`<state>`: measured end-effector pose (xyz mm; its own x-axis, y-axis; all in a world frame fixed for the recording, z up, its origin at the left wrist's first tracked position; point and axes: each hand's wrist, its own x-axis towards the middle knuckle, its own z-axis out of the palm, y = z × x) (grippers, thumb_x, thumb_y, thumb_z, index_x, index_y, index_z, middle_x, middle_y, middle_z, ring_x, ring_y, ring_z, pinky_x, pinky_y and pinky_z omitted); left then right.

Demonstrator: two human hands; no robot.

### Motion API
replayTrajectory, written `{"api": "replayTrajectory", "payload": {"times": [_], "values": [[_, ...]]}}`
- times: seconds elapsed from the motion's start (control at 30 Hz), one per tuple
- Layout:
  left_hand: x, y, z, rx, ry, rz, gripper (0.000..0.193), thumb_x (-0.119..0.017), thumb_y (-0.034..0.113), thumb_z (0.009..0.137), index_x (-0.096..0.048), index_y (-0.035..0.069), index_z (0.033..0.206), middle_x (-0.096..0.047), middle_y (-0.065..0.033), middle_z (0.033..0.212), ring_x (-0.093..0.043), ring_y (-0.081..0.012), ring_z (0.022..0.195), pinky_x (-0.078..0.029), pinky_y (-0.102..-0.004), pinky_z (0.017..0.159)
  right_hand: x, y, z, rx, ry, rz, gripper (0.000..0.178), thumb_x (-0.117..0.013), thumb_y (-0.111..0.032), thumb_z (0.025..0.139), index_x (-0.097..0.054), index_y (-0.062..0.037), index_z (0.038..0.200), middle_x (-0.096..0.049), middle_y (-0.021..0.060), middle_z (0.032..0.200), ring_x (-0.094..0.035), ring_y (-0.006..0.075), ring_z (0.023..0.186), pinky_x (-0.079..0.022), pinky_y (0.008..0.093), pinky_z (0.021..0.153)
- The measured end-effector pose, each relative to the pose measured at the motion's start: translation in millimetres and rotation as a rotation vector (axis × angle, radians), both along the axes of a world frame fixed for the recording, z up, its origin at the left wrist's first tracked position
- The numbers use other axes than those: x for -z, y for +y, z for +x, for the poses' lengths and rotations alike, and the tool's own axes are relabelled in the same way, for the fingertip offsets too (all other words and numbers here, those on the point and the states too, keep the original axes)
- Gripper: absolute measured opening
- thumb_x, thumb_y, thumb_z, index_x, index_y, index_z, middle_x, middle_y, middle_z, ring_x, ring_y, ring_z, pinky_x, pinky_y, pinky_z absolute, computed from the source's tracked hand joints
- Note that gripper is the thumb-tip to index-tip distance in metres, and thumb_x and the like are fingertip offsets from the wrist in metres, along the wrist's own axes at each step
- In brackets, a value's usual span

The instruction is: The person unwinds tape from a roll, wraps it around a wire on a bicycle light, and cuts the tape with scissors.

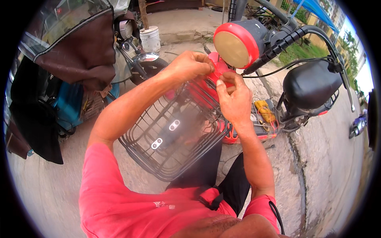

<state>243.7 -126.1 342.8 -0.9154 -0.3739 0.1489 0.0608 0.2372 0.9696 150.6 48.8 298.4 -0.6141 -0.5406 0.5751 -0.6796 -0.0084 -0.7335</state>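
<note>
Both my hands meet at a red plastic part [217,63] on the front of a red electric bike, just below and left of its round headlight [233,45]. My left hand [191,65] is closed, its fingertips pinched against the left side of the red part. On the lower right, my right hand [235,96] is closed too, with thumb and forefinger pressed together. Whatever small thing sits between the fingertips is too hidden to name. Beneath my forearms hangs the bike's black wire basket [174,135], with two small silver plates on it.
The black seat [312,84] and handlebar [283,43] with its cables stand to the right. A yellow bundle with wires [265,112] lies on the footboard. At left is a three-wheeler with a brown cover [79,47]. Behind it stands a white bucket [150,38].
</note>
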Motion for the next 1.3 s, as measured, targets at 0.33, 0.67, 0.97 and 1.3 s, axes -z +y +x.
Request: {"api": "replayTrajectory", "payload": {"times": [0.33, 0.67, 0.97, 1.3], "values": [[2.5, -7.9, 0.6, -0.187, -0.072, -0.297, 0.024, -0.069, 0.02, 0.083, -0.075, -0.001, 0.094, -0.071, -0.0061, 0.081, -0.063, -0.0117, 0.073, -0.05, -0.0294, 0.068, 8.0, -19.2, 5.0, 0.01, -0.154, -0.062, 0.034, -0.071, -0.019, 0.088, -0.066, 0.0029, 0.113, -0.075, 0.0161, 0.099, -0.073, 0.025, 0.081, -0.056, 0.0363, 0.077], [0.6, -6.4, 10.2, -0.238, -0.147, -0.357, 0.03, -0.069, 0.025, 0.083, -0.075, -0.001, 0.096, -0.07, -0.0071, 0.079, -0.061, -0.0117, 0.073, -0.05, -0.0311, 0.068, 7.2, -29.7, 4.8, -0.135, -0.43, -0.089, 0.031, -0.073, -0.013, 0.089, -0.066, 0.0055, 0.112, -0.073, 0.0108, 0.092, -0.065, 0.0105, 0.077, -0.052, 0.0261, 0.069], [5.9, 0.7, 8.0, -0.244, -0.087, -0.411, 0.03, -0.068, 0.022, 0.083, -0.075, -0.002, 0.099, -0.072, -0.0083, 0.085, -0.066, -0.0133, 0.079, -0.053, -0.0298, 0.073, 7.0, -25.0, 0.8, -0.225, -0.597, -0.13, 0.034, -0.073, -0.012, 0.09, -0.064, 0.0049, 0.118, -0.07, 0.0051, 0.089, -0.058, 0.0057, 0.067, -0.045, 0.0227, 0.054], [0.6, 2.3, 8.1, -0.128, -0.112, -0.23, 0.026, -0.068, 0.02, 0.084, -0.072, -0.001, 0.097, -0.071, -0.0065, 0.087, -0.065, -0.012, 0.081, -0.051, -0.0282, 0.077, 2.3, -21.6, -0.8, -0.267, -0.596, -0.099, 0.04, -0.073, -0.015, 0.089, -0.063, 0.0044, 0.123, -0.071, 0.0042, 0.086, -0.057, 0.0042, 0.066, -0.044, 0.0215, 0.053]]}}
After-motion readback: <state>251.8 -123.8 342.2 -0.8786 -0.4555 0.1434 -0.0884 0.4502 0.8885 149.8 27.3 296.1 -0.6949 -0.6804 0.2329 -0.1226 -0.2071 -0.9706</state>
